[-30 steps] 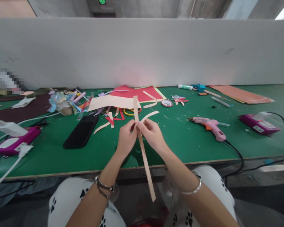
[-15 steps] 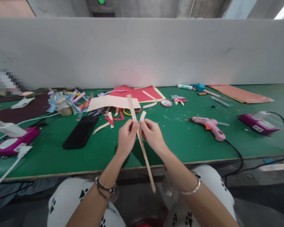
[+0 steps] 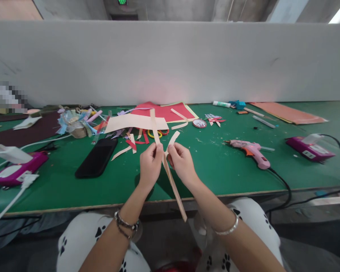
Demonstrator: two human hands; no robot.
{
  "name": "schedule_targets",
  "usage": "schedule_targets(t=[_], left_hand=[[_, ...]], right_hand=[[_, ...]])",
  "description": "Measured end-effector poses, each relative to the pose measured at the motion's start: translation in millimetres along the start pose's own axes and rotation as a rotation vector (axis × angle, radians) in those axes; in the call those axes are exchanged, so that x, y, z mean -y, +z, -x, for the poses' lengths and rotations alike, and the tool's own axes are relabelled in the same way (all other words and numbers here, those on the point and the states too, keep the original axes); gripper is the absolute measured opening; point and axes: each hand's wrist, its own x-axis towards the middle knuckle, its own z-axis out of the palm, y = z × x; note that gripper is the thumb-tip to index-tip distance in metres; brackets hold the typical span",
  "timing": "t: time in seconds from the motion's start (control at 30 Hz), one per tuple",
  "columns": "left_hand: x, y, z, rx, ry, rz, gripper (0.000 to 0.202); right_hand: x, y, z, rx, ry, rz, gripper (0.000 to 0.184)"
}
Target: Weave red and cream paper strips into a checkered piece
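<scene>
Both my hands meet over the near part of the green table (image 3: 215,170). My left hand (image 3: 149,165) pinches a long beige paper strip (image 3: 174,187) near its upper part. My right hand (image 3: 181,162) pinches the same strip just to the right, where a second short end branches off upward. The long tail of the strip hangs down past the table edge toward my lap. Its upper end points up over the paper scraps.
A black phone (image 3: 96,157) lies left of my hands. Beyond them lie beige and red paper sheets (image 3: 164,112), cut strips and a yellow ring. A pink glue gun (image 3: 251,150) lies to the right, purple devices (image 3: 310,147) with cables at both sides. A grey partition stands behind.
The strip's upper end has tilted to the left and a short end has split off upward to the right. The hanging tail has risen a little. Both hands stay together.
</scene>
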Motion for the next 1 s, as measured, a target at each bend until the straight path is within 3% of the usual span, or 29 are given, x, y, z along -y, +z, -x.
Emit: schedule_targets(t=[0.27, 0.4, 0.7, 0.87, 1.0], left_hand=[[0.4, 0.6, 0.5, 0.168, 0.053, -0.012, 0.033], [0.7, 0.3, 0.4, 0.13, 0.072, -0.042, 0.031], [0.2, 0.3, 0.8, -0.025, 0.008, -0.021, 0.033], [1.0, -3.6, -1.8, -0.002, -0.077, 0.089, 0.033], [3.0, -4.6, -3.8, 0.114, -0.078, 0.129, 0.035]], right_hand=[[1.3, -3.8, -1.5, -0.033, 0.015, -0.039, 0.032], [0.6, -3.4, -1.6, 0.058, 0.008, 0.024, 0.03], [4.2, -3.8, 1.6, 0.08, -0.054, 0.219, 0.028], [-0.5, -5.5, -1.1, 0.094, -0.04, 0.206, 0.029], [1.3, -5.9, -2.0, 0.098, -0.015, 0.093, 0.032]])
